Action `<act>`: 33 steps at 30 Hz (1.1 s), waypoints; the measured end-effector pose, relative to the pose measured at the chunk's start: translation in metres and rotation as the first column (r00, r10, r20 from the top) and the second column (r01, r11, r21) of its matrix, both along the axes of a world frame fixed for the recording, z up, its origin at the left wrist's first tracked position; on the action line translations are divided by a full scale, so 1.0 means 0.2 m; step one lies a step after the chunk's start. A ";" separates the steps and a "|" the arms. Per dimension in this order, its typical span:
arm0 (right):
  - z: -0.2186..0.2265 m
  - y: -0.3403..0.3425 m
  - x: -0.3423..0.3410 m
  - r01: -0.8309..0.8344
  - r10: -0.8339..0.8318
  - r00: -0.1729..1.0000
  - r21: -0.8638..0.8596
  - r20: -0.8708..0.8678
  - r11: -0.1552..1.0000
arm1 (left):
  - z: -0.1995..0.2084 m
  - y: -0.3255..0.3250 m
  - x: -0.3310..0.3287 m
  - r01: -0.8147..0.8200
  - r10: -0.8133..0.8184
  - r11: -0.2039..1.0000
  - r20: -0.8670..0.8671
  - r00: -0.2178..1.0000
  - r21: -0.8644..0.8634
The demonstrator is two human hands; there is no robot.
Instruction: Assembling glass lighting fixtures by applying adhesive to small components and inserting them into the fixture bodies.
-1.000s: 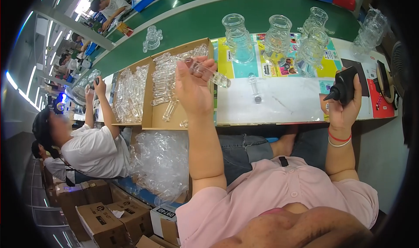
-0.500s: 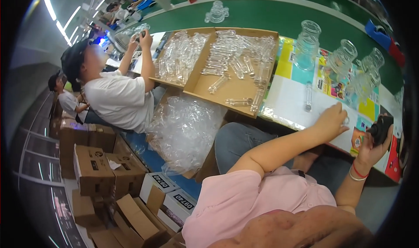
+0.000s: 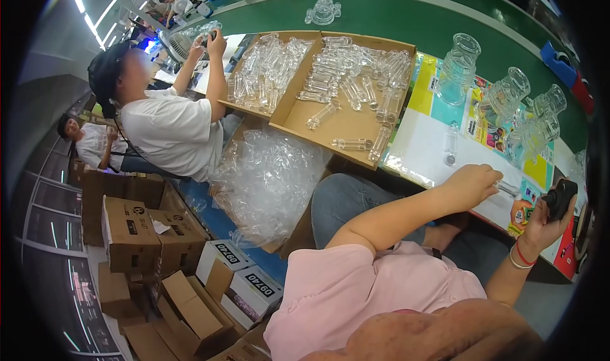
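the pink shirt [image 3: 375,278] of the person is nearest, with an open cardboard box [image 3: 197,310] at the near left and two white boxes [image 3: 250,286] close to it. farther in, the right hand [image 3: 540,232] is at the right, a red band and a pale one around its wrist; its fingers are wrapped about a black bottle [image 3: 560,200], held up by the right edge of the work surface. to its left, the left hand [image 3: 471,184] grasps a clear glass tube [image 3: 507,187] at the fingertips. the tube sticks out to the right, toward the bottle but apart from it; whether it touches the surface below, i cannot tell.

at the left lies a heap of clear plastic bags [image 3: 273,177]. beyond the left hand a second tube [image 3: 452,143] lies on a white sheet [image 3: 413,151]. left of the sheet stand two cardboard trays [image 3: 298,117] side by side, both holding many clear tubes. past the sheet, at the right, is a group of clear glass vases [image 3: 456,72] on coloured print. farther left, a co-worker [image 3: 171,129] in a white shirt and black cap holds up something small and dark. farthest, a glass piece [image 3: 323,11] stands on a green table [image 3: 394,14].
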State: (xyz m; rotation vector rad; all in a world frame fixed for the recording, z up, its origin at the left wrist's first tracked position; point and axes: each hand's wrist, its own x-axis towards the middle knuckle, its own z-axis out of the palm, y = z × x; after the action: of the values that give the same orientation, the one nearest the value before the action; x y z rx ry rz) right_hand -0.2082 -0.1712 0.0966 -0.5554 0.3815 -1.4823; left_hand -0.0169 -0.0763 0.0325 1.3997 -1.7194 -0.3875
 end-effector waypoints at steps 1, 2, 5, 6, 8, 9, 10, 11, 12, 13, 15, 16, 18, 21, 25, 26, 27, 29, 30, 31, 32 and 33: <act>0.00 0.00 -0.01 -0.019 0.019 0.999 -0.003 0.044 1.000 | 0.06 0.03 0.01 0.012 -0.012 1.000 -0.084 0.996 -0.004; 0.00 -0.01 -0.02 -0.018 0.018 0.999 -0.001 0.043 1.000 | 0.11 0.05 0.02 0.023 -0.024 1.000 -0.166 0.986 -0.008; 0.01 0.00 -0.02 -0.093 0.095 0.993 -0.042 0.066 0.995 | 0.22 0.10 0.06 0.016 -0.036 0.999 -0.532 0.846 -0.042; 0.02 0.00 -0.02 -0.084 0.086 0.994 -0.039 0.067 0.996 | 0.23 0.10 0.08 0.015 -0.036 0.999 -0.532 0.846 -0.045; 0.00 -0.01 -0.03 -0.077 0.080 0.994 -0.039 0.069 0.996 | 0.26 0.12 0.12 -0.021 -0.061 0.993 -0.655 0.753 -0.117; -0.04 -0.05 -0.09 -0.210 0.220 0.973 -0.123 0.070 0.970 | 0.28 0.14 0.15 0.015 -0.078 0.995 -0.711 0.699 -0.095; -0.05 -0.07 -0.11 -0.342 0.360 0.931 -0.205 0.057 0.917 | 0.28 0.14 0.16 0.013 -0.078 0.995 -0.711 0.699 -0.097; -0.05 -0.07 -0.11 -0.345 0.363 0.930 -0.207 0.056 0.916 | 0.26 0.14 0.18 -0.001 -0.108 0.989 -0.737 0.667 -0.146; -0.05 -0.07 -0.10 -0.381 0.402 0.915 -0.238 0.046 0.894 | 0.27 0.15 0.20 -0.016 -0.138 0.981 -0.760 0.635 -0.192; -0.04 -0.06 -0.08 -0.417 0.441 0.897 -0.268 0.035 0.869 | 0.27 0.16 0.22 -0.042 -0.138 0.975 -0.740 0.658 -0.219; 0.01 0.00 0.02 -0.279 0.293 0.954 -0.173 0.064 0.945 | 0.30 0.19 0.25 -0.120 -0.096 0.968 -0.764 0.639 -0.222; 0.02 0.02 0.06 -0.127 0.132 0.988 -0.072 0.075 0.989 | 0.32 0.21 0.26 -0.193 -0.059 0.956 -0.787 0.614 -0.222; 0.00 0.01 0.08 -0.143 0.148 0.987 -0.078 0.062 0.987 | 0.35 0.26 0.31 -0.216 -0.012 0.959 -0.791 0.612 -0.182; -0.04 0.00 0.05 -0.176 0.180 0.983 -0.084 0.037 0.981 | 0.36 0.31 0.39 -0.405 -0.002 0.808 -0.690 0.724 -0.427; 0.00 0.04 -0.01 -0.090 0.085 0.994 -0.072 -0.066 0.993 | 0.35 0.29 0.43 -0.435 -0.066 0.718 -0.675 0.734 -0.544; -0.05 0.04 0.04 -0.255 0.231 0.965 -0.241 -0.122 0.937 | 0.32 0.30 0.42 -0.454 -0.038 0.723 -0.686 0.726 -0.520; 0.00 0.07 0.12 -0.262 0.259 0.965 -0.075 -0.041 0.962 | 0.31 0.31 0.42 -0.464 -0.014 0.732 -0.692 0.722 -0.498; 0.01 0.08 0.16 -0.296 0.300 0.954 -0.083 0.032 0.951 | 0.33 0.32 0.39 -0.462 -0.035 0.765 -0.745 0.666 -0.449; 0.03 0.09 0.19 -0.185 0.183 0.980 0.020 0.084 0.983 | 0.34 0.31 0.36 -0.449 -0.069 0.789 -0.786 0.614 -0.420; 0.07 0.11 0.23 -0.099 0.090 0.992 0.104 0.083 0.990 | 0.35 0.29 0.35 -0.409 -0.106 0.814 -0.797 0.594 -0.413; 0.09 0.12 0.25 -0.071 0.066 0.997 0.126 0.042 0.989 | 0.35 0.29 0.33 -0.383 -0.091 0.832 -0.780 0.620 -0.402; 0.12 0.14 0.25 -0.114 0.111 0.993 0.096 0.040 0.989 | 0.35 0.29 0.32 -0.360 -0.077 0.846 -0.759 0.647 -0.393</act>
State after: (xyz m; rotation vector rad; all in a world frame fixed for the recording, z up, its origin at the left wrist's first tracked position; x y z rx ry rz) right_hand -0.1580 -0.1437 0.1196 -0.4650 0.3870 -1.3558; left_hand 0.0470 -0.0188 0.1033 0.7772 -0.8859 -0.3157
